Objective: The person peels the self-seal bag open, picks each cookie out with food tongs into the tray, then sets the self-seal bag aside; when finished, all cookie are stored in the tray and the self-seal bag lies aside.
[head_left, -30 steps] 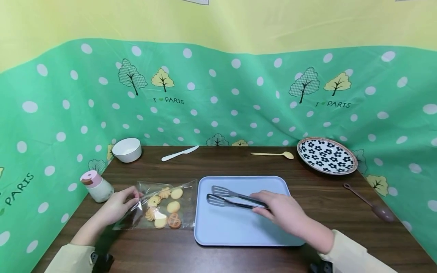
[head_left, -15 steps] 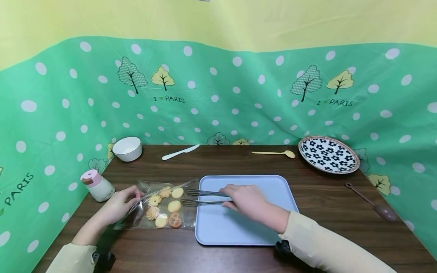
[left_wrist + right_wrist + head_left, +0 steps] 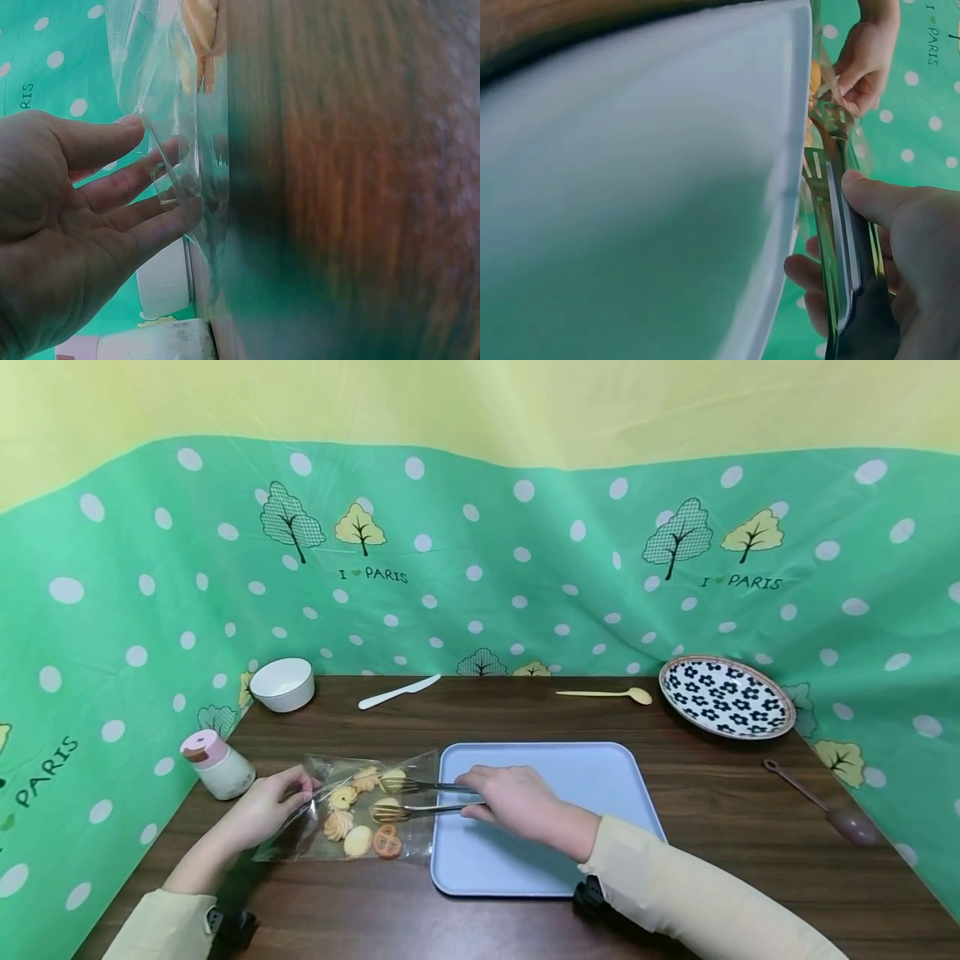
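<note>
My left hand (image 3: 266, 810) pinches the left edge of a clear plastic bag (image 3: 416, 845); in the left wrist view the film (image 3: 161, 56) lies between thumb and fingers. Several cookies (image 3: 340, 825), round, swirled and pretzel-shaped, lie in the bag. My right hand (image 3: 521, 803) grips metal tongs (image 3: 444, 808) with slotted ends, which are spread apart in the head view, over two round cookies on the bag's right side. Whether those ends are inside the bag is hard to tell. Thumb and fingers wrap the tongs' dark handle (image 3: 866, 322) in the right wrist view.
A pale blue tray (image 3: 525, 870) lies under the right hand, beside the bag. Behind are a white bowl (image 3: 282, 687), a white knife (image 3: 399, 692), a yellow spoon (image 3: 637, 696) and a flower-patterned plate (image 3: 726, 697). A pink-lidded jar (image 3: 225, 770) stands left, a brown spoon (image 3: 851, 827) right.
My right hand has moved left with the tongs, from above the tray until their ends are over the cookies in the bag. The left hand keeps its hold on the bag's edge.
</note>
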Tool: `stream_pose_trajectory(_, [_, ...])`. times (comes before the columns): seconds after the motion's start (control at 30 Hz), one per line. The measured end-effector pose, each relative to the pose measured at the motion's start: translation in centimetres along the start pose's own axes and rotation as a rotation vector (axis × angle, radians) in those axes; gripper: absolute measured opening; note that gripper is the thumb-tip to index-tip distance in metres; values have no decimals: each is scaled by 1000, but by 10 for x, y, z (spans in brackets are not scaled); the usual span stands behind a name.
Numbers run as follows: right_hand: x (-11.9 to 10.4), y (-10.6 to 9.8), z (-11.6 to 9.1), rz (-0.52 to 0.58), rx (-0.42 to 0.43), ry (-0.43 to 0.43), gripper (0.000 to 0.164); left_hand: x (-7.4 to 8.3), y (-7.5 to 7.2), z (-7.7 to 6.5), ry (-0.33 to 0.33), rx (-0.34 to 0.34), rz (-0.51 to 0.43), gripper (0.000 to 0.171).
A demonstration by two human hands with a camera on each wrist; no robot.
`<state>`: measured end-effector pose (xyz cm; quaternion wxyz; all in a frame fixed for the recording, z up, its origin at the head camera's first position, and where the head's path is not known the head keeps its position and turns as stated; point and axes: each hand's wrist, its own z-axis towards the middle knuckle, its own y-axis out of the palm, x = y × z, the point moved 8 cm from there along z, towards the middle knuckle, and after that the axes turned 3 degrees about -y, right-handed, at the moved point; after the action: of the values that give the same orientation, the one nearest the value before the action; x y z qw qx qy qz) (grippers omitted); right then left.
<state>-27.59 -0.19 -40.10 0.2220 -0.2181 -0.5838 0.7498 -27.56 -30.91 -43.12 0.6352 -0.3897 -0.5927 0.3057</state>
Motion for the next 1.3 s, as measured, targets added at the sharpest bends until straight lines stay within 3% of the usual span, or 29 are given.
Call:
stream_pose_trajectory(0.27, [2, 0, 2, -12, 4, 4, 37, 1, -1, 0, 19, 23, 22, 15])
stream_pose_trajectory(0.87, [6, 0, 1, 35, 6, 37, 34, 0, 1, 0, -7, -14, 32, 12])
stream_pose_trajectory(1.3, [27, -27, -27, -19, 70, 77, 35, 1, 1, 0, 11, 12, 24, 14])
